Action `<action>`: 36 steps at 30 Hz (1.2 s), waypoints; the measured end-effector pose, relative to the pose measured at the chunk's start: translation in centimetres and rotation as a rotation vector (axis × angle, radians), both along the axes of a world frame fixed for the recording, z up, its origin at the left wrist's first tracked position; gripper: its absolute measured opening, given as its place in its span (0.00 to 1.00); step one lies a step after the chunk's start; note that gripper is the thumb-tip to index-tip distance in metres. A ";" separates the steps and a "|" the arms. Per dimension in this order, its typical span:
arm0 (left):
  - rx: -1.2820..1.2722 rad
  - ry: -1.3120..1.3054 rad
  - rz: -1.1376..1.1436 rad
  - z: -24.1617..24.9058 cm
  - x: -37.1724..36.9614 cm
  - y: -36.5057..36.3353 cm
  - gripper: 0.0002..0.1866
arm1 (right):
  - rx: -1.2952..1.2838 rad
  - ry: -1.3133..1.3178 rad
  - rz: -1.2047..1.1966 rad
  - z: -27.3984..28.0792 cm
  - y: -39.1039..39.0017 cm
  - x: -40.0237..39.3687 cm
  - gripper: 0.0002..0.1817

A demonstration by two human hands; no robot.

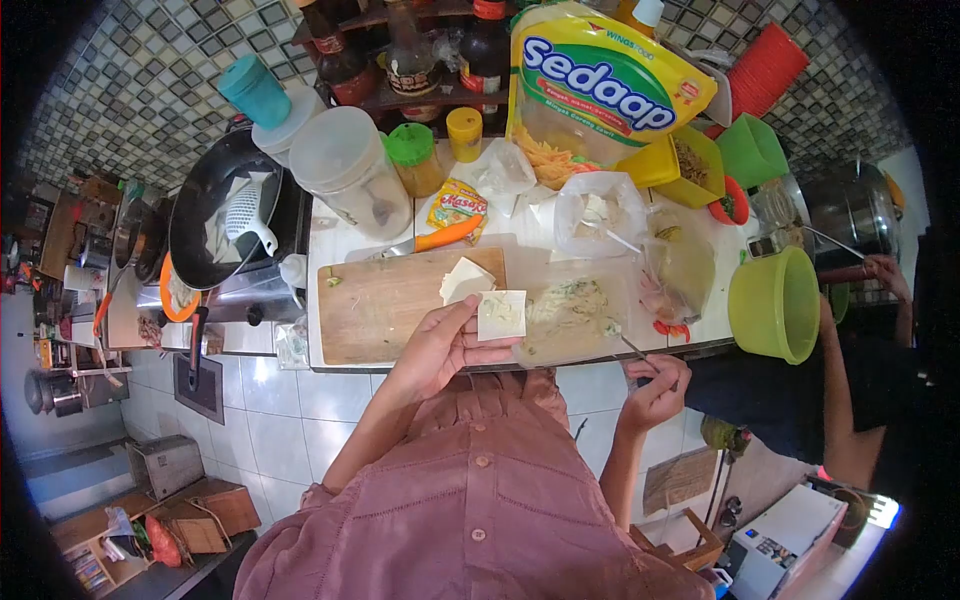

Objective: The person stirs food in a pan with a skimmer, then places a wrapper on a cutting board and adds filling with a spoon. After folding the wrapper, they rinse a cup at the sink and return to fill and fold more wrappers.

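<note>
My left hand (440, 348) holds a pale square dough wrapper (502, 314), thumb on its edge and fingers beneath. A little greenish filling lies on the wrapper. Behind it, a small stack of similar wrappers (466, 277) rests on the wooden cutting board (370, 310). My right hand (657, 388) is closed around the thin metal handle of a spoon (633, 348), its far end near the table edge. The spoon's bowl is hard to make out. Pale filling with green bits (568, 303) is spread in a clear tray left of the spoon.
An orange-handled knife (440, 236) lies behind the board. Jars, a seasoning packet (458, 207) and a large yellow pouch (610, 85) stand at the back. At left is a black pan (205, 255) on the stove; at right, a green tub (775, 305) and another person's arm (845, 400).
</note>
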State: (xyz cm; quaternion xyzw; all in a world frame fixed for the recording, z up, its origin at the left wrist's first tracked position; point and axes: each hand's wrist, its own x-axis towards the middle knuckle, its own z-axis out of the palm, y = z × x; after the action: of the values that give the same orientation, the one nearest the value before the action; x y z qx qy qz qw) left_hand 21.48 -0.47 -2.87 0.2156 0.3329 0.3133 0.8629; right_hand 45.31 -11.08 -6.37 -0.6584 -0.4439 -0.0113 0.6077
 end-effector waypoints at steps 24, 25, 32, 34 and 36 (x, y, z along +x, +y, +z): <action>0.235 0.088 -0.040 1.7 -1.2 -0.1 0.21 | 0.342 0.903 0.192 5.3 3.0 -2.9 0.18; 0.231 0.099 -0.035 1.7 -1.2 -0.2 0.21 | 0.357 0.792 0.305 5.8 2.8 -3.5 0.18; 0.214 0.135 -0.022 1.9 -1.4 -0.4 0.20 | 0.299 0.453 0.564 5.6 1.9 -6.4 0.23; 0.173 0.094 0.012 2.1 -1.5 -0.4 0.19 | 0.278 0.368 0.557 5.5 1.8 -6.5 0.24; 0.125 0.061 0.026 2.1 -1.6 -0.4 0.19 | 0.386 0.124 0.707 5.4 1.7 -5.9 0.24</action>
State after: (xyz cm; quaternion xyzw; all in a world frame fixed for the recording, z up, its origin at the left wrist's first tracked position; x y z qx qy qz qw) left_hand 19.83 -0.84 -0.76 0.2742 0.3416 0.3381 0.8330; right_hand 39.44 -9.37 -0.97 -0.3384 -0.5953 0.1546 0.7122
